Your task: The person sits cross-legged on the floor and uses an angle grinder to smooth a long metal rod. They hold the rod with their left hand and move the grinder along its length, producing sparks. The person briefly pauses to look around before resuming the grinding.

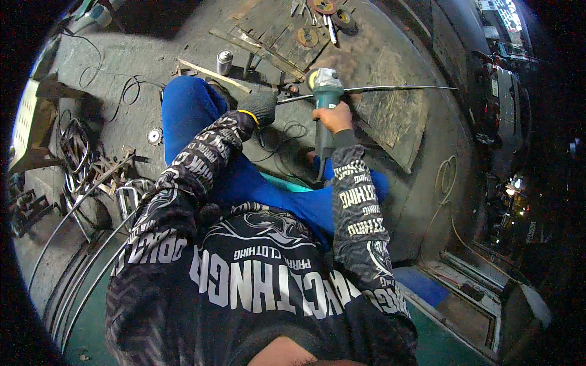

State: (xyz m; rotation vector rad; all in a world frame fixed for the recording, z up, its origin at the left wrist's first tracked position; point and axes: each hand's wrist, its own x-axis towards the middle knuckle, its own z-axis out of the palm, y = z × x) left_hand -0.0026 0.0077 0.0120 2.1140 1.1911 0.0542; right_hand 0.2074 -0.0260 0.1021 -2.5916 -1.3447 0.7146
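My left hand (264, 108), in a grey knit glove with a yellow cuff, is closed round one end of a thin, shiny metal rod (397, 88). The rod runs to the right, passing at the head of a teal angle grinder (328, 96). Bare, my right hand (334, 118) wraps the grinder's body, and its cord hangs down toward my legs. The yellowish disc (312, 79) sits on the left of the grinder's head, close to the rod; whether they touch I cannot tell. Beneath the rod's right part lies a worn wooden board (394, 125).
A spray can (224, 61) stands beyond my left knee, beside a wooden strip (215, 75). Grinding discs (307, 36) and tools lie on planks at the far side. Scrap metal (104, 174) and a coiled cable (76, 143) are at left; a hose (447, 183) lies at right.
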